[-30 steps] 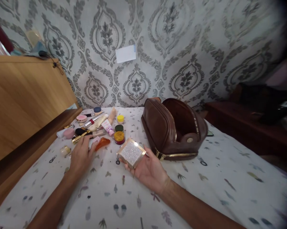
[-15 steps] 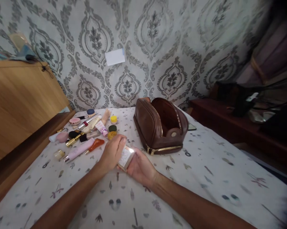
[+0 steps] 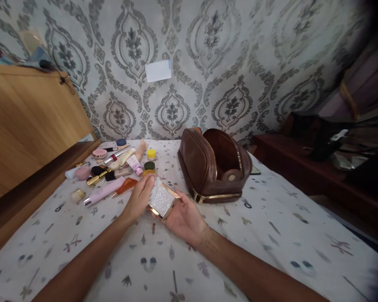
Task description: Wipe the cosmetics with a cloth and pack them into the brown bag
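A square compact with a silvery glitter lid and gold edges (image 3: pixel 162 201) is held between both hands over the bed sheet. My right hand (image 3: pixel 187 220) grips its right edge, with the palm turned up beneath it. My left hand (image 3: pixel 140 197) has its fingers closed at the compact's left side, on what looks like a pale cloth or tissue (image 3: pixel 156 183). Behind my right hand stands a brown leather bag (image 3: pixel 196 167), unzipped, its inside dark. Left of my left hand lie a lilac tube (image 3: pixel 104 192) and an orange tube (image 3: pixel 126 186).
More cosmetics are spread at the left: a yellow-lidded jar (image 3: pixel 151 154), a pink compact (image 3: pixel 100 154), a gold tube (image 3: pixel 97 178) and a small jar (image 3: pixel 77 195). A wooden panel (image 3: pixel 34 126) borders the left; a dark red ledge (image 3: pixel 280 161) is at the right.
The compact's glitter lid now shows more fully, and my left hand has shifted left off it, uncovering the pale cloth or tissue. The view has shifted slightly.
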`<control>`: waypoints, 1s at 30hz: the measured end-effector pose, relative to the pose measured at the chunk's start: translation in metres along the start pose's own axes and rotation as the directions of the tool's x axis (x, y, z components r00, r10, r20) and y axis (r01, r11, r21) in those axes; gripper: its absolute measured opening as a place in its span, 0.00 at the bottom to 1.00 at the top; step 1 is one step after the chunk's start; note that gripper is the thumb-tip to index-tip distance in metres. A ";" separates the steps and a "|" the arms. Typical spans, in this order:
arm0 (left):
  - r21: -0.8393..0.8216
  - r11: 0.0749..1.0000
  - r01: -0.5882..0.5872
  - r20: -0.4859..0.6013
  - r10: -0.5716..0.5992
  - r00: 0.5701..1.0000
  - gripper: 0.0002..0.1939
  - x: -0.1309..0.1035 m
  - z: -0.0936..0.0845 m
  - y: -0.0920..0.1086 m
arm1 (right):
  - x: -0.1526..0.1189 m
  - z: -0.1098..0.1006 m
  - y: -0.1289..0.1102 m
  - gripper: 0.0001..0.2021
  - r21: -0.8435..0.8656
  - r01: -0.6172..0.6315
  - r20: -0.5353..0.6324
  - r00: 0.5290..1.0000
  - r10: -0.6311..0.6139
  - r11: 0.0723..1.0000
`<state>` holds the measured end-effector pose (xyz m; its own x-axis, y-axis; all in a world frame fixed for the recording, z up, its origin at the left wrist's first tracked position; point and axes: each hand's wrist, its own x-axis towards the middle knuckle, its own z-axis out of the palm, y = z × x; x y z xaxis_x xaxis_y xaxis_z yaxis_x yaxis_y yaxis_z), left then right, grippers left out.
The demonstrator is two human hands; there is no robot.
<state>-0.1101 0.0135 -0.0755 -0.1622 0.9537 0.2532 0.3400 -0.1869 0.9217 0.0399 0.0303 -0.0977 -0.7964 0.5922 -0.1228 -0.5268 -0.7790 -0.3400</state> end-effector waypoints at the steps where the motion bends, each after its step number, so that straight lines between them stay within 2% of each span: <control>1: -0.012 1.000 0.007 -0.016 -0.007 1.000 0.21 -0.001 0.001 -0.001 | 0.000 0.000 0.000 0.19 0.003 -0.007 0.000 1.000 0.007 1.000; 4: 0.028 0.999 -0.025 -0.014 0.025 1.000 0.21 -0.004 0.000 -0.002 | 0.000 -0.002 -0.002 0.18 0.040 -0.019 -0.017 1.000 0.020 0.999; 8: 0.221 0.961 -0.167 0.095 0.149 0.984 0.19 -0.006 -0.007 -0.001 | -0.001 -0.003 -0.004 0.17 0.086 -0.035 -0.031 0.999 0.038 0.996; 11: 0.269 0.950 -0.157 0.098 0.136 0.986 0.15 -0.004 -0.011 0.000 | -0.001 -0.001 -0.005 0.19 0.053 -0.068 -0.016 0.997 0.069 0.996; 14: 0.252 0.960 -0.120 0.065 0.107 0.992 0.16 -0.002 -0.011 0.000 | -0.001 0.000 -0.005 0.19 0.029 -0.064 0.002 0.998 0.064 0.998; 16: 0.286 0.953 -0.101 -0.007 0.108 0.994 0.18 -0.001 -0.013 0.001 | -0.001 -0.001 -0.005 0.19 0.017 -0.051 0.009 0.999 0.051 0.999; 18: 0.401 0.911 -0.098 -0.112 0.156 0.981 0.19 -0.001 -0.014 0.002 | 0.000 -0.003 -0.004 0.19 -0.007 -0.041 0.015 0.999 0.041 0.999; 20: 0.528 0.835 -0.155 -0.145 0.268 0.952 0.18 -0.003 -0.014 0.002 | 0.000 -0.004 -0.002 0.18 -0.041 -0.030 0.023 0.999 0.031 0.999; 21: 0.574 0.788 -0.222 -0.102 0.338 0.936 0.18 -0.005 -0.013 0.002 | 0.001 -0.004 -0.001 0.17 -0.060 -0.020 0.029 0.999 0.021 0.998; 23: 0.591 0.693 -0.412 0.076 0.461 0.884 0.17 -0.007 -0.009 0.001 | 0.001 -0.003 0.002 0.14 -0.096 0.008 0.043 0.999 -0.004 0.995; 25: 0.557 0.631 -0.540 0.222 0.513 0.829 0.16 -0.009 -0.003 0.001 | 0.000 -0.001 0.004 0.13 -0.130 0.012 0.066 0.998 -0.003 0.991; 27: 0.545 0.622 -0.563 0.263 0.511 0.818 0.15 -0.010 0.002 0.001 | -0.002 0.000 0.005 0.14 -0.153 -0.009 0.096 0.995 0.024 0.988; 30: 0.548 0.651 -0.525 0.228 0.488 0.842 0.15 -0.012 0.003 0.002 | -0.002 0.001 0.006 0.16 -0.138 -0.036 0.103 0.993 0.050 0.990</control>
<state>-0.1048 0.0025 -0.0771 0.2408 0.7661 0.5959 0.8142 -0.4936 0.3055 0.0383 0.0243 -0.0983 -0.8484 0.5276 -0.0427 -0.4518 -0.7639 -0.4607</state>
